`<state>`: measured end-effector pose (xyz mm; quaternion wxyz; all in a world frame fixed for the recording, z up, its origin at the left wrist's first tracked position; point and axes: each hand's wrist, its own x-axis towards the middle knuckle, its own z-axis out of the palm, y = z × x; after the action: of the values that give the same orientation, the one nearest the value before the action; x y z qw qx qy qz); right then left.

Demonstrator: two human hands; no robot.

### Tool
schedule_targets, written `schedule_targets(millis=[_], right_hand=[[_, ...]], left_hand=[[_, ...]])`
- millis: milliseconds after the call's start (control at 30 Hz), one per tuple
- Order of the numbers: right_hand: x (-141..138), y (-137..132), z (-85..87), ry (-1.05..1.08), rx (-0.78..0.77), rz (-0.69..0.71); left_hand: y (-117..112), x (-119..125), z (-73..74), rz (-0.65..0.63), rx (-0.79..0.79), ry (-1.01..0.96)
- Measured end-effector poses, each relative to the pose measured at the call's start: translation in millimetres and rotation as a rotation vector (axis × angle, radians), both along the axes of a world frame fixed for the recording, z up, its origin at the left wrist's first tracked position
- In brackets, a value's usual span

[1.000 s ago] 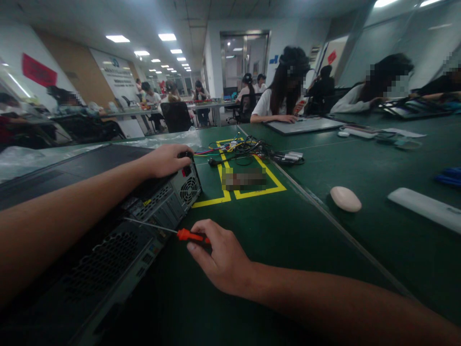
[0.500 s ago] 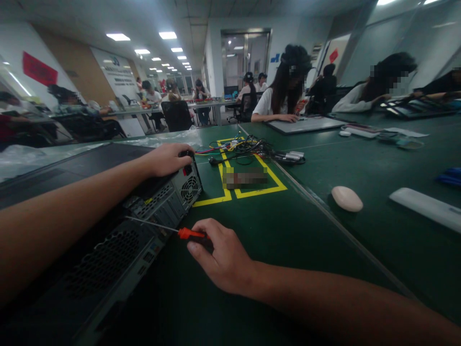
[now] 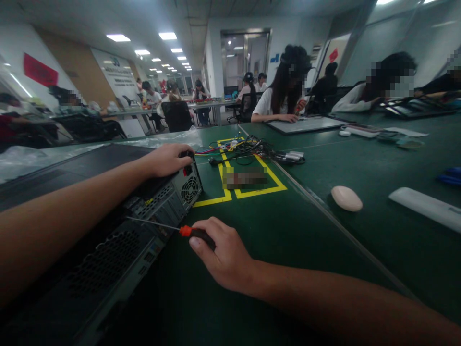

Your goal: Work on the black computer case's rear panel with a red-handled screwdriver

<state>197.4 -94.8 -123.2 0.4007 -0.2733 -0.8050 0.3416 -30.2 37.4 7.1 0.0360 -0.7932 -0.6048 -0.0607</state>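
A black desktop computer case (image 3: pixel 108 240) lies on its side on the green table, its rear panel with a fan grille (image 3: pixel 189 189) facing right. My left hand (image 3: pixel 167 159) is closed over the case's top rear corner. My right hand (image 3: pixel 223 257) grips the red and black handle of a screwdriver (image 3: pixel 169 227). Its thin shaft points left, and the tip sits against the case's rear panel.
A yellow taped rectangle (image 3: pixel 248 185) and a tangle of cables (image 3: pixel 248 146) lie behind the case. A white mouse (image 3: pixel 346 198) and a white keyboard (image 3: pixel 425 207) sit to the right. Other people work at laptops along the far side of the table and in the room behind.
My right hand has rolled slightly on the screwdriver handle, covering more of its red part. My left hand and the case have not moved.
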Motion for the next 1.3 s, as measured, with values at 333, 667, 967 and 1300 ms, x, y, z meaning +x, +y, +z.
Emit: schedule_targets(millis=[333, 667, 967, 1300], right_hand=[[1.1, -1.4, 0.8, -0.001, 0.004, 0.049], [-0.4, -1.5, 0.6, -0.037, -0.041, 0.015], [-0.7, -1.1, 0.0, -0.022, -0.043, 0.021], [1.4, -2.0, 2.5, -0.037, -0.037, 0.016]], left_hand=[[0.0, 0.4, -0.4, 0.007, 0.018, 0.026], [-0.9, 1.3, 0.6, 0.013, 0.011, 0.029], [-1.3, 2.0, 0.5, 0.005, 0.011, 0.027], [-1.9, 2.6, 1.4, 0.007, 0.004, 0.038]])
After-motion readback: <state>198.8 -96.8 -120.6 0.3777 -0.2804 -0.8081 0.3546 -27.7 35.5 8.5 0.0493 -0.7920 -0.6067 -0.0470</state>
